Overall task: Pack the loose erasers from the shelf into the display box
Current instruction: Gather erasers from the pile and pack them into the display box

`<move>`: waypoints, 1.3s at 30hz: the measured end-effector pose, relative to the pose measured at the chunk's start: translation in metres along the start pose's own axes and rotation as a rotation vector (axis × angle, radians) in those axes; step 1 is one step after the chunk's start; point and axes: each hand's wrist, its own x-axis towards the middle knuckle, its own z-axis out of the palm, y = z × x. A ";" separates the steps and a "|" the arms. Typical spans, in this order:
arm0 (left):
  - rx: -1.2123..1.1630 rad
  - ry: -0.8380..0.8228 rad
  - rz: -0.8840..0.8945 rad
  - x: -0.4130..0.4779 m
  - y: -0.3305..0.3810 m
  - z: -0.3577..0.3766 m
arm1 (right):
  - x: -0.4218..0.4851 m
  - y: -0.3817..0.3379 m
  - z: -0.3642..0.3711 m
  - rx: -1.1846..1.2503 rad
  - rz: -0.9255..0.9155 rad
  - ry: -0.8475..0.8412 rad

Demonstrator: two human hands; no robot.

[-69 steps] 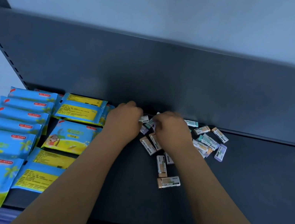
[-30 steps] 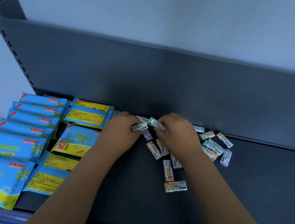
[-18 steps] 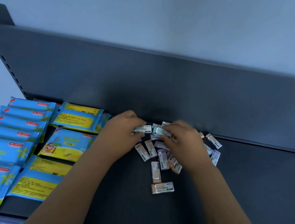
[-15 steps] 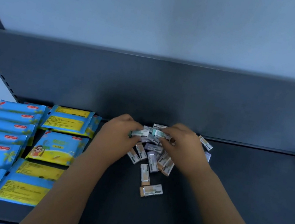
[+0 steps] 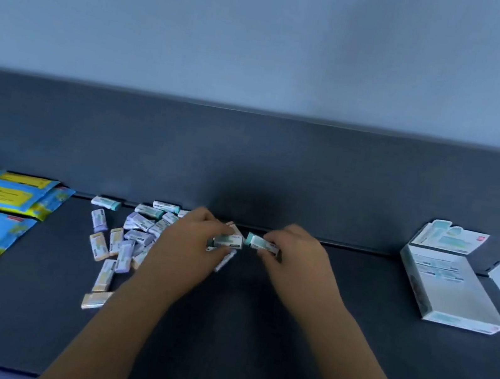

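Gripping a few erasers (image 5: 228, 240) in the left hand (image 5: 193, 246), perhaps three; too blurred to count. Pinching one teal-ended eraser (image 5: 261, 243) in the right hand (image 5: 296, 260), just beside those, over the shelf (image 5: 250, 338). Loose pile (image 5: 131, 235) lying left of the hands, near blue-and-yellow packets (image 5: 6, 195). Open box (image 5: 453, 289) well apart, far right on the shelf.
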 end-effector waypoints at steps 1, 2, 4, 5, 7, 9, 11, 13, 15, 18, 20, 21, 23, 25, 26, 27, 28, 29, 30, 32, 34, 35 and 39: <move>0.004 -0.001 -0.029 -0.002 0.010 0.010 | -0.004 0.011 -0.006 -0.020 0.009 -0.001; 0.006 -0.009 -0.058 -0.003 0.018 0.019 | -0.008 0.022 -0.012 -0.040 0.021 -0.001; 0.004 -0.022 -0.094 -0.005 0.033 0.032 | -0.014 0.039 -0.022 -0.063 0.038 -0.009; -0.003 -0.023 -0.106 -0.005 0.039 0.036 | -0.016 0.047 -0.026 -0.068 0.038 -0.018; -0.017 -0.030 -0.118 -0.003 0.051 0.041 | -0.019 0.058 -0.032 -0.070 0.036 -0.044; -0.020 -0.031 -0.107 -0.001 0.058 0.044 | -0.020 0.063 -0.036 -0.060 0.030 -0.049; -0.023 -0.023 -0.101 0.003 0.060 0.049 | -0.020 0.065 -0.037 -0.050 0.020 -0.040; -0.040 -0.023 -0.091 0.007 0.061 0.054 | -0.020 0.066 -0.036 -0.055 0.022 -0.040; -0.053 -0.030 -0.062 0.013 0.063 0.061 | -0.018 0.069 -0.034 -0.083 0.030 -0.034; -0.057 -0.092 -0.009 0.023 0.069 0.068 | -0.017 0.076 -0.031 -0.113 0.079 -0.020; -0.059 -0.093 0.013 0.030 0.071 0.072 | -0.018 0.080 -0.032 -0.149 0.112 0.018; -0.066 -0.092 0.020 0.034 0.072 0.074 | -0.019 0.082 -0.033 -0.179 0.129 0.047; -0.073 -0.102 0.037 0.039 0.076 0.078 | -0.020 0.085 -0.038 -0.242 0.158 0.087; -0.069 -0.130 0.056 0.044 0.082 0.084 | -0.019 0.090 -0.044 -0.265 0.181 0.104; -0.071 -0.142 0.063 0.047 0.085 0.087 | -0.018 0.094 -0.047 -0.266 0.186 0.111; -0.073 -0.152 0.066 0.049 0.088 0.091 | -0.018 0.099 -0.050 -0.263 0.188 0.117; -0.073 -0.160 0.067 0.051 0.092 0.094 | -0.018 0.104 -0.053 -0.255 0.189 0.120; -0.073 -0.161 0.072 0.054 0.096 0.098 | -0.018 0.109 -0.056 -0.247 0.185 0.122; -0.077 -0.159 0.077 0.056 0.100 0.102 | -0.017 0.115 -0.060 -0.241 0.178 0.120; -0.087 -0.159 0.084 0.061 0.110 0.109 | -0.017 0.127 -0.068 -0.239 0.157 0.115; -0.093 -0.164 0.078 0.066 0.122 0.118 | -0.017 0.140 -0.077 -0.230 0.139 0.117; -0.094 -0.163 0.074 0.068 0.128 0.122 | -0.017 0.147 -0.082 -0.217 0.132 0.114; -0.107 -0.138 0.076 0.077 0.163 0.144 | -0.023 0.180 -0.108 -0.143 0.126 0.102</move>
